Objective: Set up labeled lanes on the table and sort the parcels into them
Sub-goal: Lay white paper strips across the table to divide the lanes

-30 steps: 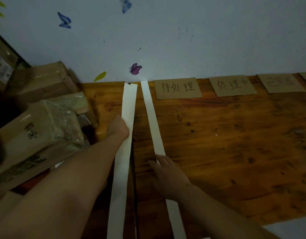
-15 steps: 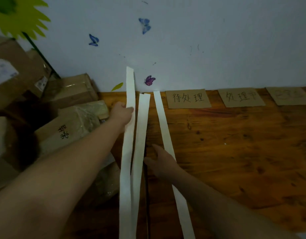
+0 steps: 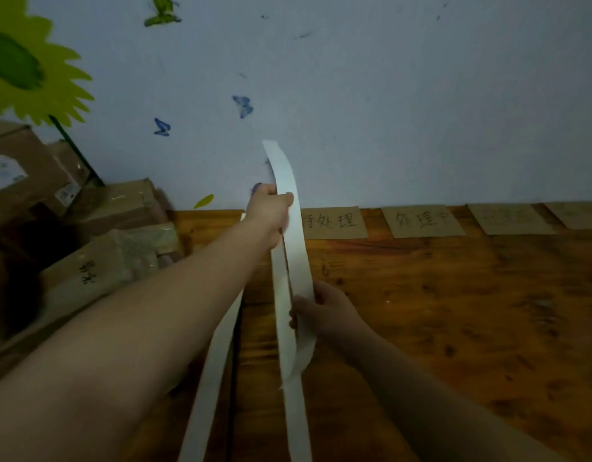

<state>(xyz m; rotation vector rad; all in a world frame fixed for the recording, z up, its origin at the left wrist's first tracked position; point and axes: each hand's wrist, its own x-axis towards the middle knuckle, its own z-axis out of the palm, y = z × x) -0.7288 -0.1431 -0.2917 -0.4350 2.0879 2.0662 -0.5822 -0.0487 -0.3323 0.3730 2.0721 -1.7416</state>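
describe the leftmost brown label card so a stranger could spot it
Look along the back edge of the wooden table, under the pale wall, where brown cards lie in a row. The leftmost card sits right of the left hand holding a white paper strip; its dark handwriting is boldest.

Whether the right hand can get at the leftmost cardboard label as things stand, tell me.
Probably yes. Only bare table lies between the right hand and the leftmost cardboard label, but that hand grips a white paper strip.

Left hand [image 3: 269, 211] raised ahead — right hand [image 3: 324, 315] lower, nearer, both gripping
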